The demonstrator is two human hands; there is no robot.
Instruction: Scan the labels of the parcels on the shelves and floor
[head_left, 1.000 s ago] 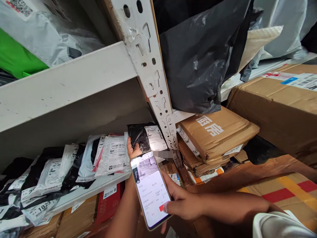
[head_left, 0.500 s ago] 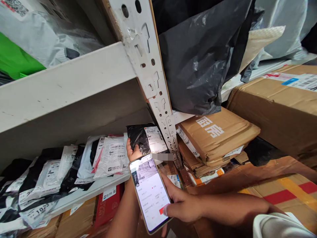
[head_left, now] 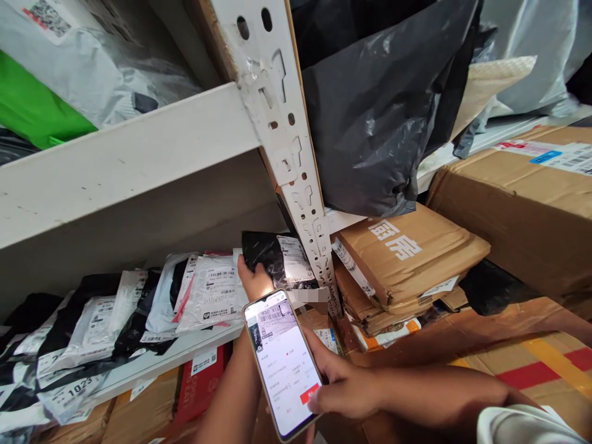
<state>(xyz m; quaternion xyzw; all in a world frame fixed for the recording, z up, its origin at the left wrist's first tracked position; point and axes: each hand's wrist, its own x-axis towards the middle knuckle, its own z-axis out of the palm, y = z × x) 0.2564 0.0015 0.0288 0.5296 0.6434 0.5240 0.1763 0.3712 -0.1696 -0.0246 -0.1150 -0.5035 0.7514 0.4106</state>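
Observation:
My right hand [head_left: 335, 388] is closed round a smartphone [head_left: 283, 370], its thumb at a red button low on the lit screen. A label picture with a barcode fills the top of that screen. Beyond the phone, my left hand [head_left: 255, 279] grips a black plastic parcel [head_left: 263, 251] by its left side. The parcel carries a white label [head_left: 296, 258] and lies at the shelf's right end, beside the white upright post [head_left: 303, 185]. Part of my left hand is hidden behind the phone.
Several white and black mailer bags [head_left: 210, 290] stand in a row on the lower shelf [head_left: 134, 364]. Cardboard boxes [head_left: 416, 253] are stacked right of the post. A large dark grey bag [head_left: 370, 123] hangs over the shelf edge above them. A red box [head_left: 198, 388] sits below.
The black parcel has turned slightly, and its label is less bright. The phone's red button looks larger, with my thumb a little lower. The whole view has shifted slightly.

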